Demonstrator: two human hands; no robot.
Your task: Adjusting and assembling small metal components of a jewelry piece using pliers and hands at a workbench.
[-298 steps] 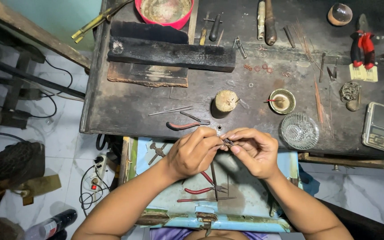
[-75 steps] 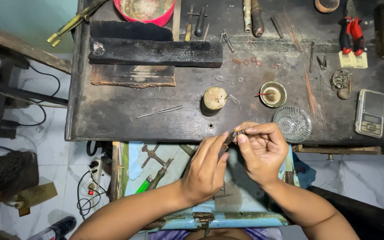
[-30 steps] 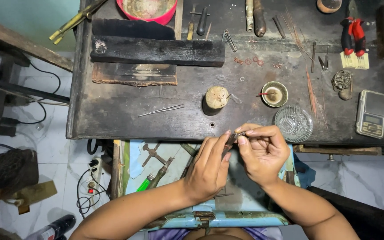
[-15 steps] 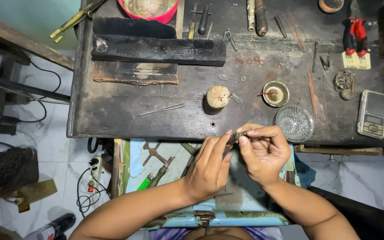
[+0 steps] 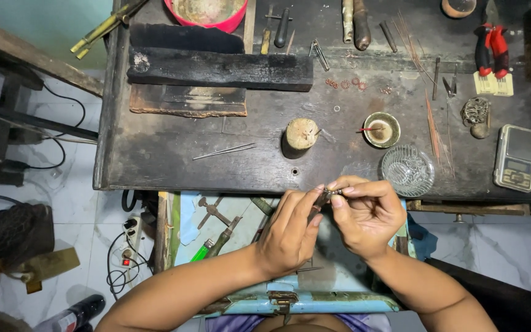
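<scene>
While the left hand (image 5: pixel 290 237) pinches a slim dark tool (image 5: pixel 319 199) against the tiny metal piece (image 5: pixel 337 192) gripped by the right hand (image 5: pixel 367 215), keep both wrists low and steady imo. Small, gentle moves seem best, right above the open blue drawer (image 5: pixel 290 301).

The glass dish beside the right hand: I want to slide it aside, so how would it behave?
The glass dish looks shallow and wide with a flat base, so it would probably slide, not tip. Being glass, it is likely fragile. It sits close to the bench edge, so a push could drop it.
</scene>
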